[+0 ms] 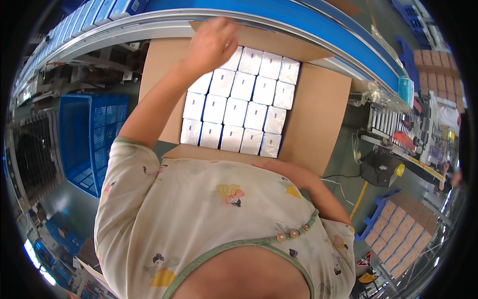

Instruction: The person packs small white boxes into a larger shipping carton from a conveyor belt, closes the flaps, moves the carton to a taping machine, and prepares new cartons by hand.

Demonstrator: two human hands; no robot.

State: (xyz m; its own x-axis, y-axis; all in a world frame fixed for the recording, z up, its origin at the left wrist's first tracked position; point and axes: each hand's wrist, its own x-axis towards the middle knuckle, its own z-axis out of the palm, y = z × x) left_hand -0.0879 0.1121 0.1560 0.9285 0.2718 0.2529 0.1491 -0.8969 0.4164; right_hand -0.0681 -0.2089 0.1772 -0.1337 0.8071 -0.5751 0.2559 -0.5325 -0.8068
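A large open cardboard box (pixel 318 114) stands in front of me, its flaps folded outward. Rows of white packs with blue edges (pixel 239 110) fill it, standing close together. My left hand (pixel 214 42) is over the far left corner of the box, beside the far flap (pixel 269 41). Its fingers are curled in, and whatever they may hold is hidden. Low at the near side, my right hand (pixel 271 163) lies by the near flap (pixel 209 153); my shirt covers much of it and its fingers do not show clearly.
Beyond the box runs a blue conveyor belt (pixel 219 11) with a metal rail, carrying a row of blue-and-white packs (pixel 94 17) at far left. A blue plastic crate (pixel 92 144) stands on the left. Stacked cartons (pixel 401 234) sit on a blue pallet at right.
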